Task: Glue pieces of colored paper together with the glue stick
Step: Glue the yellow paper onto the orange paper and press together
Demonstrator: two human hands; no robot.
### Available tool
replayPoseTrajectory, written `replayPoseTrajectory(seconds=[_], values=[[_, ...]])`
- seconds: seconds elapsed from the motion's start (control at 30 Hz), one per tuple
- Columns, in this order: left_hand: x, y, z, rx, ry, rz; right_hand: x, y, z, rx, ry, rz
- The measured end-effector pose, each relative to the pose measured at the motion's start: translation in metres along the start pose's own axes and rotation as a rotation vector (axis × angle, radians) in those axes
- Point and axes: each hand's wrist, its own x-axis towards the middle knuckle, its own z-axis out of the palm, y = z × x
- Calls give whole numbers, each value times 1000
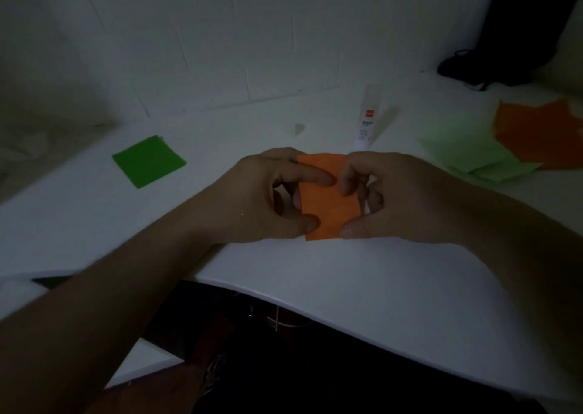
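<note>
An orange paper piece (328, 202) lies on the white table (347, 281) between my hands. My left hand (268, 202) pinches its left edge, with the forefinger on top and the thumb at the lower corner. My right hand (391, 196) pinches its right edge with curled fingers and thumb. A white glue stick (366, 120) stands upright just behind the paper, untouched. A dark green paper square (149, 161) lies flat at the left.
A pile of light green sheets (467, 152) and orange sheets (542, 136) lies at the right. A black bag (504, 32) stands in the far right corner against the tiled wall. The table's curved front edge runs below my forearms.
</note>
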Motion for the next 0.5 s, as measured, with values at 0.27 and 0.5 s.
replayPoseTrajectory(seconds=[0.27, 0.5], values=[[1, 0, 1, 45, -8, 25, 8, 0, 10, -124, 128, -118], [1, -1, 3, 60, -2, 30, 9, -3, 15, -57, 146, -114]])
